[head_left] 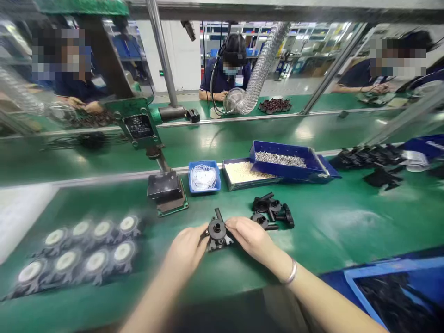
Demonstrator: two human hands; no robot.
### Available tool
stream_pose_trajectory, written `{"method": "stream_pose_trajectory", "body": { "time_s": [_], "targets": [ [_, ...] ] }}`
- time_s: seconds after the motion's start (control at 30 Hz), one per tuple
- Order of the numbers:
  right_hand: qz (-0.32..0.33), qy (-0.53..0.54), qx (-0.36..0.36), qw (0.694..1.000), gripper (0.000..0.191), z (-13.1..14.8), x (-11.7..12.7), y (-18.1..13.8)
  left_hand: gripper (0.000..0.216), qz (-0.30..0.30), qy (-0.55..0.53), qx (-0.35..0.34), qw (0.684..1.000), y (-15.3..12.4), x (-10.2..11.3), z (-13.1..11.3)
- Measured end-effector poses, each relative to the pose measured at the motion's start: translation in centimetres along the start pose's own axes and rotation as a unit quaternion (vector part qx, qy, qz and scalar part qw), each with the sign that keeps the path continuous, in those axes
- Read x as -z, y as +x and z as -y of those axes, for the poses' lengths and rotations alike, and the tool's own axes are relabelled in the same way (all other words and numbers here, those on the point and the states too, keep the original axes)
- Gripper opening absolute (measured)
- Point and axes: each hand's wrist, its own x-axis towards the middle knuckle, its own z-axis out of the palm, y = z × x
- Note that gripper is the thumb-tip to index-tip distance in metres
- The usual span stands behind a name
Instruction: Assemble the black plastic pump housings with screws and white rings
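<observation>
A black plastic housing point(217, 231) with a round hub and a short spout sits between my two hands, low on the green bench. My left hand point(187, 247) grips its left side with curled fingers. My right hand point(248, 236) pinches its right edge; a silver bangle is on that wrist. Just right of my hands lies a small pile of black housings point(272, 210).
Several assembled parts with white discs point(83, 252) lie at the left. A small press point(166, 187) stands behind. Blue trays hold white rings point(204, 177), white pieces point(244, 172) and screws point(280, 159). A blue bin point(398, 291) is at lower right. Other people work across the conveyor.
</observation>
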Motion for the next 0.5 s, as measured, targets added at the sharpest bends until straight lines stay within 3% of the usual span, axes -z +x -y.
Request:
{"method": "stream_pose_trajectory", "body": {
  "time_s": [0.13, 0.23, 0.5],
  "targets": [
    [0.021, -0.014, -0.009, 1.0, 0.039, 0.1, 0.3, -0.7, 0.022, 0.006, -0.004, 0.017, 1.0, -0.2, -0.1, -0.2],
    [-0.003, -0.008, -0.034, 0.999, 0.049, 0.0, -0.1, -1.6, 0.02, -0.001, 0.002, 0.021, 1.0, -0.2, -0.2, -0.2],
    [-0.018, 0.033, -0.018, 0.999, 0.039, -0.4, -0.9, -1.7, 0.017, 0.009, -0.011, 0.034, 0.999, 0.1, -0.3, 0.3]
  ]
}}
